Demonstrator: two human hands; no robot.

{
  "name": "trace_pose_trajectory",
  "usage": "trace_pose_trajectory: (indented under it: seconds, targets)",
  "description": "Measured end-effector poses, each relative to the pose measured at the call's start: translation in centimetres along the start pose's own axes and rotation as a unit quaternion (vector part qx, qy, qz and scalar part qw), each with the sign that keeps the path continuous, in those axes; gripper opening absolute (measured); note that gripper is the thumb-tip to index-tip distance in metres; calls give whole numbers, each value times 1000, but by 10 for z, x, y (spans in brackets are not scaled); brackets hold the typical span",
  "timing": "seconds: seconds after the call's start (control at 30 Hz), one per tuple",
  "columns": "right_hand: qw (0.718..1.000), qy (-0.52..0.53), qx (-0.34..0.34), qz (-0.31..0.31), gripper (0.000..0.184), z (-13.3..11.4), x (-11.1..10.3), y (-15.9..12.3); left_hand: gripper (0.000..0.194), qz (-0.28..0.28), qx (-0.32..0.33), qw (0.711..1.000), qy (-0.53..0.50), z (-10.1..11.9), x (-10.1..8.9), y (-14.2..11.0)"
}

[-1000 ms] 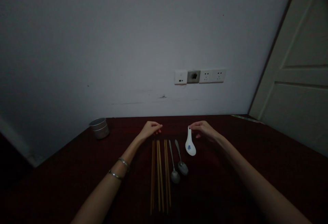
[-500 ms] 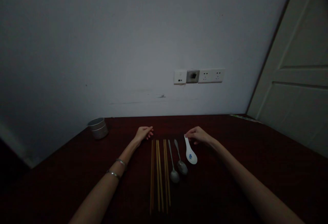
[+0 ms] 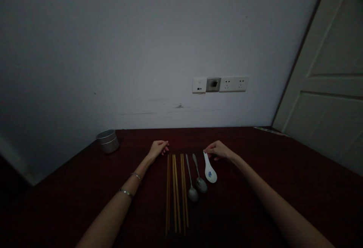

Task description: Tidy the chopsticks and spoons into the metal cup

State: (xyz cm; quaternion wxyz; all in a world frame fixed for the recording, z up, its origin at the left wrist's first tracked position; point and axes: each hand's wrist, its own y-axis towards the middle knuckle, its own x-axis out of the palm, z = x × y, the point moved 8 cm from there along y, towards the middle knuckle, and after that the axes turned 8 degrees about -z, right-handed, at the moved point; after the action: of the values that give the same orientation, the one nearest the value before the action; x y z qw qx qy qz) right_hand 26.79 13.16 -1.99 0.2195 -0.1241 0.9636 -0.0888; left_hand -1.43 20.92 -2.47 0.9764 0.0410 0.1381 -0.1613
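Note:
My right hand (image 3: 217, 150) pinches the handle end of a white soup spoon (image 3: 210, 171) with a blue mark in its bowl. The spoon points toward me at the right end of a row of utensils. Beside it lie two metal spoons, a wider one (image 3: 201, 185) and a slimmer one (image 3: 193, 194). Further left are three pairs of wooden chopsticks: a right pair (image 3: 184, 195), a middle pair (image 3: 176, 195) and a darker left pair (image 3: 168, 195). Past the left pair's far ends, my left hand (image 3: 158, 149) is loosely closed with nothing visible in it.
A grey metal cup (image 3: 108, 141) stands at the table's back left. The dark red table (image 3: 241, 214) meets a pale wall (image 3: 141, 51) with sockets (image 3: 220, 84). A panelled door (image 3: 331, 62) is on the right.
My right hand has lowered the white soup spoon toward me, beside the metal spoons. My left hand has drawn back to the left. During the last half second both hands barely move.

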Motion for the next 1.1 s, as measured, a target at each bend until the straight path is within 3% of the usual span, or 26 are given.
trace_pose_trajectory:
  seconds: [0.23, 0.7, 0.93, 1.0, 1.1]
  targets:
    - [1000, -14, -12, -12, 29, -3, 1, 0, 28, 1, 7, 1000, 28, -4, 0, 3]
    - [1000, 12, -8, -9, 25, -6, 3, -8, 26, -2, 8, 999, 52, -1, 2, 0]
    - [999, 27, -28, -18, 39, 2, -2, -3, 25, -7, 19, 998, 54, -2, 3, 2]
    - [999, 37, -34, 1, 41, 6, -9, -1, 25, -8, 22, 998, 54, -2, 3, 3]
    - [991, 51, -75, 99, 41, 12, -32, -2, 24, -8, 21, 998, 51, -3, 2, 4]
